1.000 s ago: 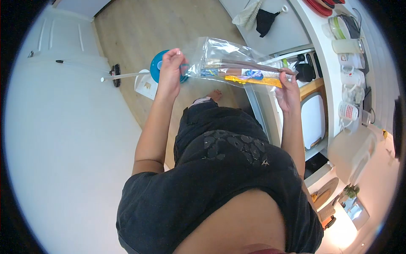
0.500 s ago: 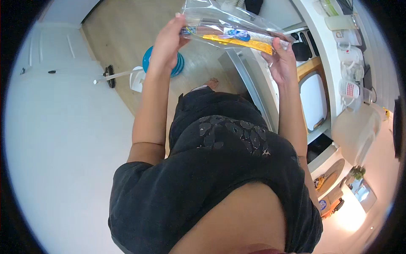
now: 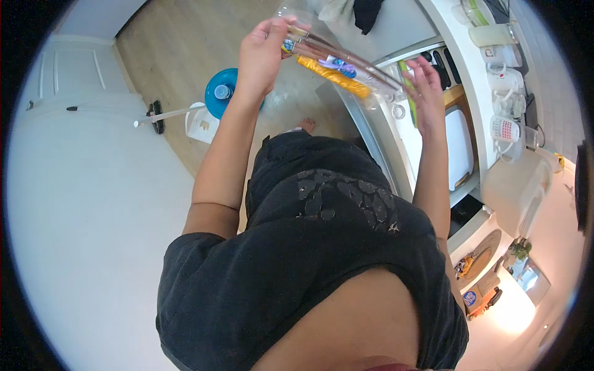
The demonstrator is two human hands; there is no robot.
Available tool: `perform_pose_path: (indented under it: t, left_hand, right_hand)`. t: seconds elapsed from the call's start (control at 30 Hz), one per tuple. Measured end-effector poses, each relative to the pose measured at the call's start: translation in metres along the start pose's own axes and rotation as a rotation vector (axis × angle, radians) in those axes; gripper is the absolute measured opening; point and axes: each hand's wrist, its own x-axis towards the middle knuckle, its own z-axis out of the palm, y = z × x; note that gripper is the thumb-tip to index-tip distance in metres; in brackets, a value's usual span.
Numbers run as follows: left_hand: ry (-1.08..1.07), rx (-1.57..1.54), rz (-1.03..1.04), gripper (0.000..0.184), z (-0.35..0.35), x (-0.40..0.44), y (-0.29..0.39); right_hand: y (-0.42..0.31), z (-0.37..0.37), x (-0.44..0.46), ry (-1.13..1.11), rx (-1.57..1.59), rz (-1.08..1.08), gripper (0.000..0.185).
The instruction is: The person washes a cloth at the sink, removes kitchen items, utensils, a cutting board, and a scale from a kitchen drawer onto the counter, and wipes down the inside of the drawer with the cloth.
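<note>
A clear plastic bag (image 3: 337, 65) with long brown sticks, a yellow packet and a blue-and-purple item inside hangs slanting down to the right. My left hand (image 3: 263, 55) pinches its upper left end. Near its lower right end is my right hand (image 3: 426, 96), fingers apart and raised, off the bag. Just beside the right fingers a green strip (image 3: 409, 93) stands at the edge of the open drawer. Dark utensils (image 3: 442, 68) lie in that drawer behind the hand.
A blue water bottle (image 3: 221, 93) stands on the floor beside a white box (image 3: 202, 123). Mugs (image 3: 505, 130) and glasses line the counter at right, near a translucent container (image 3: 515, 185). A dark cloth (image 3: 367, 13) hangs at the top.
My right hand has let go of the bag and opened. The bag's right end has dropped, so it now slants. The left hand keeps its hold, a little further right.
</note>
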Motion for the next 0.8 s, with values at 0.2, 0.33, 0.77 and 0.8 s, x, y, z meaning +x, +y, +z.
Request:
perform_pose_path:
  t: [0.2, 0.33, 0.77, 0.8]
  left_hand:
    - [-0.096, 0.3, 0.098, 0.035, 0.018, 0.0, 0.007]
    - [-0.117, 0.334, 0.088, 0.035, 0.016, 0.006, 0.005]
    - [0.045, 0.541, 0.203, 0.031, 0.012, 0.011, 0.009]
    - [0.041, 0.544, 0.205, 0.031, 0.011, 0.01, 0.011]
  right_hand:
    - [-0.051, 0.053, 0.02, -0.308, -0.491, -0.609, 0.037]
    - [-0.062, 0.098, 0.039, -0.424, -0.383, -0.605, 0.042]
    - [-0.057, 0.119, 0.041, -0.28, -0.457, -0.54, 0.025]
    - [-0.06, 0.119, 0.04, -0.276, -0.454, -0.542, 0.025]
